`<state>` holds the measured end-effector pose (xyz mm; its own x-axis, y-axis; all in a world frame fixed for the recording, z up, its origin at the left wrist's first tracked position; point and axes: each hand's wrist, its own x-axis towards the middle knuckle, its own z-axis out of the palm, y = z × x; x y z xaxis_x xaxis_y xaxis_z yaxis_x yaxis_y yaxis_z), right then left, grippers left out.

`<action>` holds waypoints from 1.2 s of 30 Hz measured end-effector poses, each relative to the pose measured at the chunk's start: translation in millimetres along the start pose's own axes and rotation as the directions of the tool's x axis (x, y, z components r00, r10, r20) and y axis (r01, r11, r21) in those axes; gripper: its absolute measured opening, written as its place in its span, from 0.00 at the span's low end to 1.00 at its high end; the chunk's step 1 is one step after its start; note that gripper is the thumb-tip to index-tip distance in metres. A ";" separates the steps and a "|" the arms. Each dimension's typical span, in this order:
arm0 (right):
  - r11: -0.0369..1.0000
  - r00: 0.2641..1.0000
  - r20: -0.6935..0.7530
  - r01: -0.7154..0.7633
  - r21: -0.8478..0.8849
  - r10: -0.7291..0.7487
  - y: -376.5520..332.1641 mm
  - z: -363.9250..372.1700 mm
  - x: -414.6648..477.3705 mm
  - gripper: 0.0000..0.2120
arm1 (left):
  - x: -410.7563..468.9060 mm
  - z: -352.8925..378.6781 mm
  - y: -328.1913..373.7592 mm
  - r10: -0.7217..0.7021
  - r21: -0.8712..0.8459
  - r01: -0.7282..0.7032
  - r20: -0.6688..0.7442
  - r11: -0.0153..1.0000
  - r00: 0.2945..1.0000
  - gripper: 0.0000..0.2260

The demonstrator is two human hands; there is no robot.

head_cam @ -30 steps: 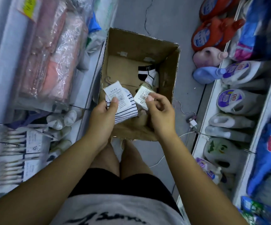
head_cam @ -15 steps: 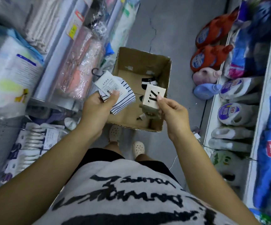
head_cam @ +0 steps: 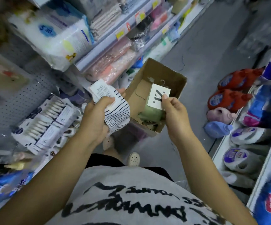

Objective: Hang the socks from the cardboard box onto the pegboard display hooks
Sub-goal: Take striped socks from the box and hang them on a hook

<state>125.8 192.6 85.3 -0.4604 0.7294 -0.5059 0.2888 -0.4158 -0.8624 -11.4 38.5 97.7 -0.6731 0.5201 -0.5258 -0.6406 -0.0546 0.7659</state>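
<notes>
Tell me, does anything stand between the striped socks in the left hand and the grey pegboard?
Partly. The left hand grips the striped socks, and white hanging packs cover the nearest stretch of the pegboard. Bare board shows above them, with nothing visible in between; free hooks cannot be made out.

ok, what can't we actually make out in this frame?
1. Head view: free hooks on the pegboard. It is blurred, and hanging packs cover part of it.
2. Head view: the floor of the cardboard box. The green socks pinched by the right hand hide much of it, so the socks left inside can't be counted.
3. Head view: the label print on the striped socks in the left hand. It is too small and blurred.
</notes>
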 end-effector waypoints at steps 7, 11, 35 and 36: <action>0.987 0.932 0.346 0.141 -0.082 -0.104 -18.3 77.5 -36.7 0.13 | -58.7 -53.6 41.6 0.088 -0.202 -0.092 -0.030 0.975 0.996 0.12; 0.970 0.866 0.473 0.228 -0.083 -0.162 -27.0 133.4 -62.8 0.16 | -91.6 -98.0 60.4 0.222 -0.265 -0.250 -0.132 0.931 0.966 0.09; 0.759 0.383 0.757 0.613 0.221 -0.530 -52.2 452.1 -277.2 0.11 | -277.3 -381.0 218.6 0.901 0.674 -0.605 -0.381 0.424 0.207 0.13; 0.733 0.368 0.744 0.639 0.233 -0.558 -60.4 460.0 -281.5 0.10 | -280.9 -384.4 228.9 0.906 0.685 -0.600 -0.375 0.413 0.196 0.12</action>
<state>-148.1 -237.5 271.0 -0.9550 0.0966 0.2805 -0.2783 0.0352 -0.9598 -111.1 -447.8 278.5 -0.8509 -0.2675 0.4522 0.3924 0.2486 0.8855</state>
